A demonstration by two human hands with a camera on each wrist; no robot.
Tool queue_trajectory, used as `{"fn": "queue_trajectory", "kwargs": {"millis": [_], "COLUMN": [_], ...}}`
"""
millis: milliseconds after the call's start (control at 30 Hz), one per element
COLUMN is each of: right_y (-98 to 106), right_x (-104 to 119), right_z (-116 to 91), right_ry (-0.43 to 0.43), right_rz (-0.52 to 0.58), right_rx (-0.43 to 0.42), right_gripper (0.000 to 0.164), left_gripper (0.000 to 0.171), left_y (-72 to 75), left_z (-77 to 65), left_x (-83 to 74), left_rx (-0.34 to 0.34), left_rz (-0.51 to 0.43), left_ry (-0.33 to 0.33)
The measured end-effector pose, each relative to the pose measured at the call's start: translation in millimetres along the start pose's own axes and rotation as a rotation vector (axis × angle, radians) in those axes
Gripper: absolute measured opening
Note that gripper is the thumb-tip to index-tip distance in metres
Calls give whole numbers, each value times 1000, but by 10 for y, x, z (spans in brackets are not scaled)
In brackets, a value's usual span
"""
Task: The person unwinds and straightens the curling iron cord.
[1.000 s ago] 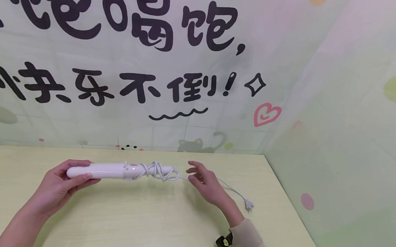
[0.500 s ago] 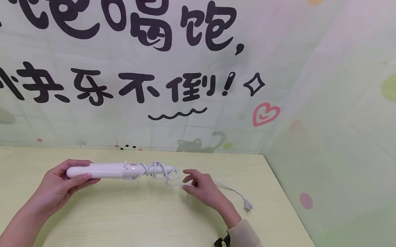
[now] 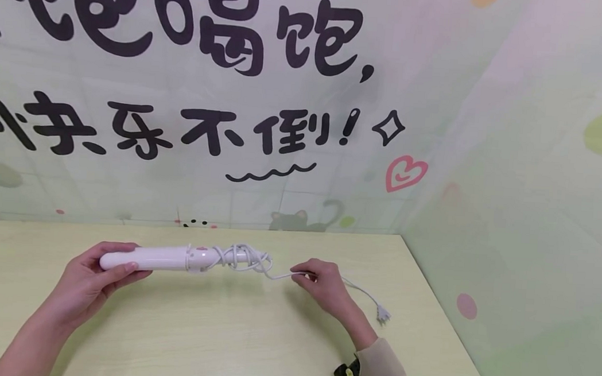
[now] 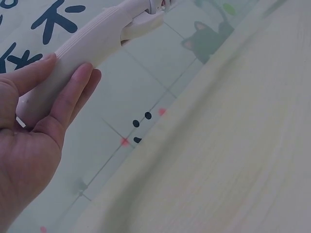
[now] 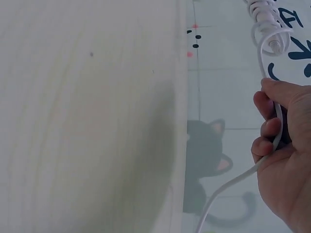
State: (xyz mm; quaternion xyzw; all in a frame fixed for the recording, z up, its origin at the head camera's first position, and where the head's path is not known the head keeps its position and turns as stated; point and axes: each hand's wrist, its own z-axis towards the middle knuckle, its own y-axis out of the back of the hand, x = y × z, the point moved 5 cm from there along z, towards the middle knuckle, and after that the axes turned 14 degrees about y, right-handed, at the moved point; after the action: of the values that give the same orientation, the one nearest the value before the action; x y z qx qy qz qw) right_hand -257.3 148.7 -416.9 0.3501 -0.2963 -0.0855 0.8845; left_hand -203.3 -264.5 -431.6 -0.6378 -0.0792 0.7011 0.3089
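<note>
A white hair iron (image 3: 164, 259) is held level above the table by my left hand (image 3: 85, 281), whose fingers and thumb grip its rounded end. The left wrist view shows that grip on the pale barrel (image 4: 92, 43) up close. White power cord (image 3: 242, 256) winds in loose loops around the iron's handle. To the right, my right hand (image 3: 326, 284) pinches the cord a short way past the handle's end. In the right wrist view the cord (image 5: 214, 194) passes between thumb and fingers and trails off below. Its plug (image 3: 383, 314) hangs beyond the right hand.
Below both hands lies a light wooden table (image 3: 193, 337). A printed backdrop (image 3: 321, 201) with black lettering stands along its back edge, and a pale side panel (image 3: 524, 253) rises on the right. The right wrist wears a black band (image 3: 346, 373).
My right hand dipped left to the cord, took hold of it between thumb and fingers, and drew slightly right. The cord by the handle's end now runs straighter. The left hand stays nearly still.
</note>
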Motion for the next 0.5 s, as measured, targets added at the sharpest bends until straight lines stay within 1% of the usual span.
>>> {"fn": "queue_trajectory", "kwargs": {"millis": [100, 233, 300, 367, 433, 500], "right_y": [90, 222, 273, 305, 322, 331], "right_x": [-32, -88, -120, -149, -177, -195], "right_z": [-29, -79, -102, -118, -125, -123], "right_ry": [33, 112, 132, 123, 83, 33], "right_rz": [-26, -63, -78, -86, -82, -54], "right_rx": [-62, -198, -257, -296, -321, -338], "right_gripper": [9, 12, 13, 14, 13, 13], "left_gripper": [44, 45, 45, 45, 45, 45], "left_y": [14, 18, 12, 5, 4, 6], "left_z": [-7, -16, -14, -11, -7, -6], "left_x": [-4, -16, -26, -37, -42, -42], "left_rx": [0, 7, 18, 26, 35, 38], "left_rz": [-7, 11, 20, 29, 31, 29], "left_ry": [-2, -12, -17, -19, -17, -13]}}
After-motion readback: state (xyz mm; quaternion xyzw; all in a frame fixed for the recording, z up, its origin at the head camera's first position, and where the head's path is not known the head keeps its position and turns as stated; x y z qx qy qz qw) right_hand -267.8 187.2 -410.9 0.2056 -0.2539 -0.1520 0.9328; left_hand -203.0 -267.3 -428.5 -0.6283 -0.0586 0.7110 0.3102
